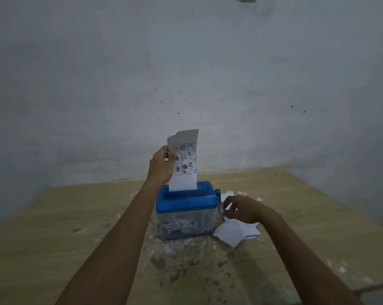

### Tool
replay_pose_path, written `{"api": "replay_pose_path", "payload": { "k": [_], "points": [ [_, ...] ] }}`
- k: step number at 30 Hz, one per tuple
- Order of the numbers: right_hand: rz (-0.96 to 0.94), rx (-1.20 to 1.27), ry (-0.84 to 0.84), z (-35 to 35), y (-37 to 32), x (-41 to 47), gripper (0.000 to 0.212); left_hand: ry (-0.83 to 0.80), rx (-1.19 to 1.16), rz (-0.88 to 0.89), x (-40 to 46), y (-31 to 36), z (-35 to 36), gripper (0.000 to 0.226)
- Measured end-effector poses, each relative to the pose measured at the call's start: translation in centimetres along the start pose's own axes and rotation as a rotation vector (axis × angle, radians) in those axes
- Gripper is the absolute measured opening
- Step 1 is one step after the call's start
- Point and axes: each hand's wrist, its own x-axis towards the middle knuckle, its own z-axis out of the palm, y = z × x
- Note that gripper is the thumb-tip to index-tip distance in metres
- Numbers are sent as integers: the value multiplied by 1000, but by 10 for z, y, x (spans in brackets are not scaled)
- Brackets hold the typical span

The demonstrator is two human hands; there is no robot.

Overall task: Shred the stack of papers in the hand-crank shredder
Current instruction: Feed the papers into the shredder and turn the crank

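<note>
A small hand-crank shredder (186, 201) with a blue top and a clear bin full of white shreds stands on the wooden table (54, 227). A printed sheet of paper (184, 159) stands upright in its slot, its lower edge inside. My left hand (161, 165) pinches the sheet's left edge above the shredder. My right hand (241, 209) grips the crank handle (220, 206) on the shredder's right side. A loose stack of white papers (234, 233) lies on the table to the right of the shredder, partly under my right hand.
Paper scraps and dark stains are scattered on the table in front of the shredder. A bare grey wall (186, 73) stands close behind the table. The table's right edge (362, 227) runs diagonally at the right.
</note>
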Motion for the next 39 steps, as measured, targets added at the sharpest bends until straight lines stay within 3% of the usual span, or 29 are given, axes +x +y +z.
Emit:
{"api": "replay_pose_path", "payload": {
  "k": [7, 10, 21, 25, 36, 39],
  "points": [
    [-10, 31, 5, 7, 8, 4, 18, -51, 137, -132, 7, -22, 10, 18],
    [-51, -20, 55, 13, 11, 5, 21, -25, 131, -146, 7, -29, 11, 14],
    [-140, -33, 205, 39, 15, 6, 7, 49, 89, -67, -4, -37, 14, 16],
    [-129, -26, 206, 40, 16, 7, 7, -21, 44, -45, 0, -28, 17, 14],
    [-142, -33, 243, 42, 17, 4, 8, -119, 228, 4, -5, -47, 20, 12],
    [-145, -76, 271, 46, 15, 2, 10, -109, 396, 45, -8, -52, 25, 13]
  ]
}}
